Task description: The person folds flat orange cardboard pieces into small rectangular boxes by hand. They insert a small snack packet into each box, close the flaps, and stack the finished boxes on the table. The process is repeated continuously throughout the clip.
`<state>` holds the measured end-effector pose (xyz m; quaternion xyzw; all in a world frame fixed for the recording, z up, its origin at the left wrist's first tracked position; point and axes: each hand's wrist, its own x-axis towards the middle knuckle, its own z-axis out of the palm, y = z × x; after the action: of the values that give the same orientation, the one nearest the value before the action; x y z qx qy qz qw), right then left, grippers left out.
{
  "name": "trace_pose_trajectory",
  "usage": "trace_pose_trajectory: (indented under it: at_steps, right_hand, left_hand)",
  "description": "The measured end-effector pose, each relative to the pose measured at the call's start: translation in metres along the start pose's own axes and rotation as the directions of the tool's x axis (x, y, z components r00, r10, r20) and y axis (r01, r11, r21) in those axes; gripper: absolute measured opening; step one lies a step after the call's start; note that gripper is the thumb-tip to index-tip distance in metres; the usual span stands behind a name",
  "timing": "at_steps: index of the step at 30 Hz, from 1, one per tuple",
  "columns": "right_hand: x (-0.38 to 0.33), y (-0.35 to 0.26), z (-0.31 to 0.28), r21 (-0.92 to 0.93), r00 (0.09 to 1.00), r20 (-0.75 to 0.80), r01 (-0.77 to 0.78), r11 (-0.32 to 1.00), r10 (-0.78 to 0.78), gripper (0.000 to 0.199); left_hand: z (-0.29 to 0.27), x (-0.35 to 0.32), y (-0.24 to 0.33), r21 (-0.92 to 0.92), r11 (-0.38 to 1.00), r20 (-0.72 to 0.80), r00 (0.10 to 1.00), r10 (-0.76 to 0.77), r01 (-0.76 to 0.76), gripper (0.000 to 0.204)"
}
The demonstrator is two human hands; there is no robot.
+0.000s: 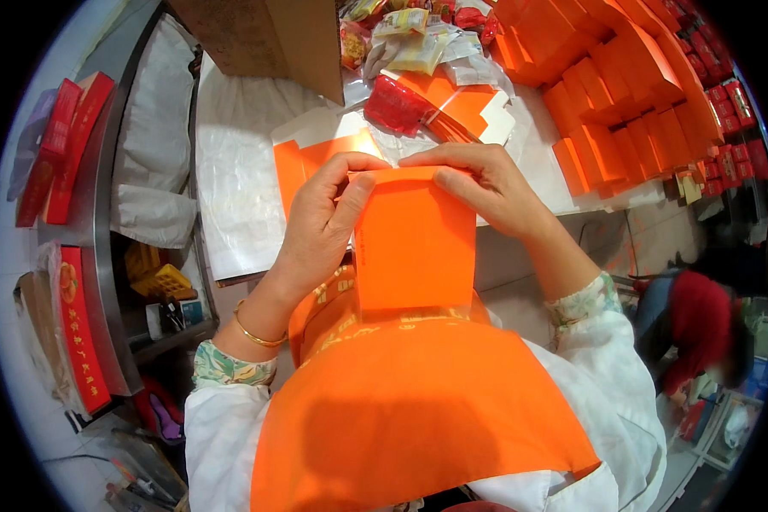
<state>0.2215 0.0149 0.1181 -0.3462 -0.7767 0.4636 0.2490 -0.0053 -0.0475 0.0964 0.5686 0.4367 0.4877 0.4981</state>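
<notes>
In front of my orange apron I hold an orange cardboard box (414, 243) upright between both hands. My left hand (328, 200) pinches its upper left corner, thumb on the near face and fingers behind the top edge. At the upper right corner my right hand (486, 188) grips the same way. What the fingertips do behind the top edge is hidden. Just beyond my left hand lies a flat orange and white carton blank (316, 154) on the white-covered table (243, 171). Past my right hand, a red packet (397, 106) rests by more orange blanks (465, 111).
Several folded orange boxes (610, 85) stand in rows at the back right. A brown carton (269, 43) and a heap of wrapped packets (418, 43) are at the back. On the left is a metal-edged shelf (102, 282) with red boxes (77, 145). A person in red (700, 320) bends at the right.
</notes>
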Motion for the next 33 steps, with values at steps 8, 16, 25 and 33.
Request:
trace_pose_trajectory:
  at_steps: [8, 16, 25, 33]
  right_hand:
    - [-0.007, -0.019, 0.012, -0.005, 0.983, -0.180, 0.016, 1.000, -0.016, 0.026]
    - [-0.011, -0.042, 0.005, 0.092, 0.992, -0.094, -0.074, 0.993, 0.082, 0.025]
    - [-0.018, -0.038, 0.006, -0.029, 0.991, -0.117, 0.063, 0.998, -0.066, 0.024]
    - [-0.026, -0.038, 0.001, 0.096, 0.993, -0.042, 0.117, 0.989, -0.113, 0.028]
  left_hand:
    - [-0.003, -0.004, 0.018, 0.091, 0.995, -0.028, 0.999, -0.028, 0.030, 0.025]
    - [-0.018, 0.004, 0.045, -0.032, 0.998, 0.118, 0.992, -0.052, 0.056, 0.024]
    - [-0.019, -0.005, 0.044, 0.012, 0.997, 0.162, 0.984, -0.075, 0.074, 0.025]
    - [-0.019, -0.009, 0.056, 0.159, 0.987, 0.240, 0.971, -0.010, -0.029, 0.027]
